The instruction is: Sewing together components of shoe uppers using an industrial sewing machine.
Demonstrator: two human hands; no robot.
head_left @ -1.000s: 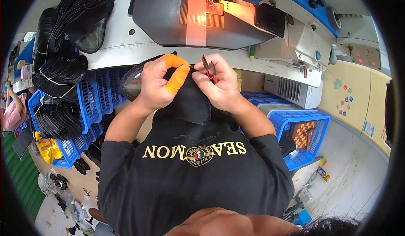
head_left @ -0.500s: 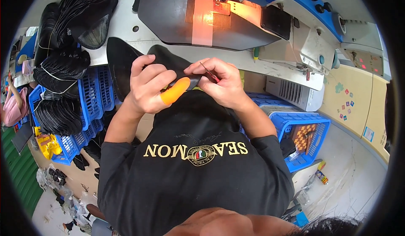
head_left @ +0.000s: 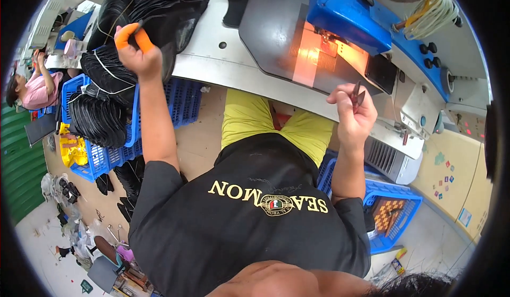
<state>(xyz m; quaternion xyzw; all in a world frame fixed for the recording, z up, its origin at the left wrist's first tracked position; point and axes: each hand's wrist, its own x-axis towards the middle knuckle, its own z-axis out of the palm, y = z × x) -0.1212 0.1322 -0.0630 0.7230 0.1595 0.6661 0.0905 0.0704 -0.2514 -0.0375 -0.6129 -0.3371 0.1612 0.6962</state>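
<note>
My left hand (head_left: 137,50), with orange covers on two fingertips, is stretched out to the left. It grips the edge of a black fabric piece on the pile of black pieces (head_left: 154,5) lying on the grey worktable (head_left: 223,63). My right hand (head_left: 355,113) is raised in front of the machine and holds small dark snips (head_left: 357,94) between thumb and fingers. No fabric lies between my hands.
A grey and blue machine (head_left: 340,26) with a glowing orange light stands on the table ahead. Blue crates (head_left: 106,132) with bundled black pieces stand at left, another blue crate (head_left: 393,212) at right. A person in pink (head_left: 37,87) sits far left.
Both hands were together over a black piece at my chest. Now the left hand has swung out to the pile at left and the right hand has lifted aside with the snips.
</note>
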